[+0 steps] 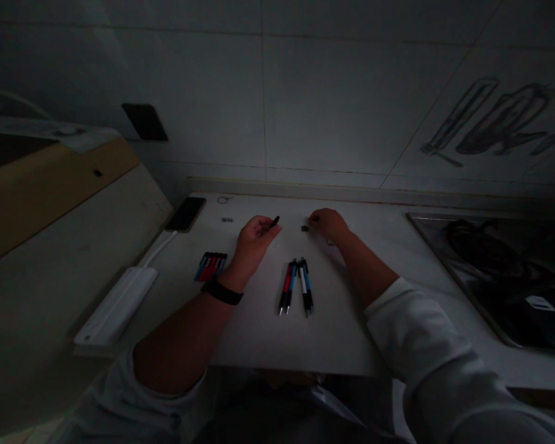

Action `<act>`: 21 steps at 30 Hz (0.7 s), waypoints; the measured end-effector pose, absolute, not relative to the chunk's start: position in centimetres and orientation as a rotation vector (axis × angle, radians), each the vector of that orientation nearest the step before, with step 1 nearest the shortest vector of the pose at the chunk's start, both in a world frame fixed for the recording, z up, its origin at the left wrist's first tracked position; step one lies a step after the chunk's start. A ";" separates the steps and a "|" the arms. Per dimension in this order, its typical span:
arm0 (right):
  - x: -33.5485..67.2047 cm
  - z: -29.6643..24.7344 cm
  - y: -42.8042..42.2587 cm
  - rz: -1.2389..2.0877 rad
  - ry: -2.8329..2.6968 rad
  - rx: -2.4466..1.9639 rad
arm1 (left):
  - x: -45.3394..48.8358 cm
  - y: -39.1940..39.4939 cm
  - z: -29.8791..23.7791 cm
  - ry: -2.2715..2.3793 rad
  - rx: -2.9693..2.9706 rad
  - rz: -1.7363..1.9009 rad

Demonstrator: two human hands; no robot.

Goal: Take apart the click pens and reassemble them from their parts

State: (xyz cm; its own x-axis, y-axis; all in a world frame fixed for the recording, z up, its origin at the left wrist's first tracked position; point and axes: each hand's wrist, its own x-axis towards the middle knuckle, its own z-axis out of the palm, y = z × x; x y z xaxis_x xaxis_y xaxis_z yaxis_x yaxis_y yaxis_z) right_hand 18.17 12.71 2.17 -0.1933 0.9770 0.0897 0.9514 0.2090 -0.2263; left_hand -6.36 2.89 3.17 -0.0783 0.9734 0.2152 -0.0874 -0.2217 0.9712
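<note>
My left hand (255,237) pinches a short black pen part (274,222) between thumb and fingers, its tip pointing up. Across the counter, my right hand (329,224) reaches down with fingertips drawn together; whatever is between them is too dark to make out. Right beside those fingertips lies a cluster of small dark pieces (304,229). Several assembled pens (294,287) in red, blue and white with black grips lie in front of both hands. By my left wrist is a row of coloured pen barrels (211,266). Small metallic pieces (227,219) sit farther back.
A phone (185,214) lies at the back left, near a white power strip (116,305) with a cable. A thin ring-like piece (224,200) is near the wall. On the right a gas stove (499,277) is set into the white counter (259,333). The room is dim.
</note>
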 end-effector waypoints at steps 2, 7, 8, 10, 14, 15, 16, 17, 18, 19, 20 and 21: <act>17.1 2.7 11.7 0.202 -2.353 -1.626 | -6.4 3.1 3.0 1.077 1.264 1.481; 12.6 2.9 8.4 0.312 -2.574 -1.230 | -6.5 3.3 2.9 1.041 1.264 1.493; 11.8 2.8 7.9 0.308 -2.602 -1.218 | -6.5 3.2 2.9 1.028 1.263 1.489; 10.6 2.4 7.1 0.286 -2.650 -1.210 | -6.5 3.1 3.0 1.013 1.264 1.486; 9.8 2.1 6.4 0.256 -2.703 -1.214 | -6.5 3.1 3.0 1.016 1.281 1.482; 9.8 2.1 6.3 0.244 -2.696 -1.232 | -6.5 3.1 3.0 1.015 1.282 1.481; 10.0 2.2 6.3 0.229 -2.680 -1.256 | -6.5 3.1 2.9 1.014 1.282 1.478; 10.2 2.4 6.3 0.213 -2.656 -1.284 | -6.5 3.2 2.9 1.014 1.278 1.478; 10.5 2.7 6.4 0.201 -2.626 -1.310 | -6.5 3.2 2.9 1.015 1.272 1.479; 10.9 3.1 6.5 0.197 -2.593 -1.328 | -6.5 3.2 2.9 1.019 1.267 1.479; 11.4 3.6 6.6 0.200 -2.556 -1.335 | -6.5 3.2 2.9 1.026 1.263 1.478; 12.0 4.2 6.7 0.207 -2.516 -1.332 | -6.5 3.2 2.9 1.035 1.260 1.476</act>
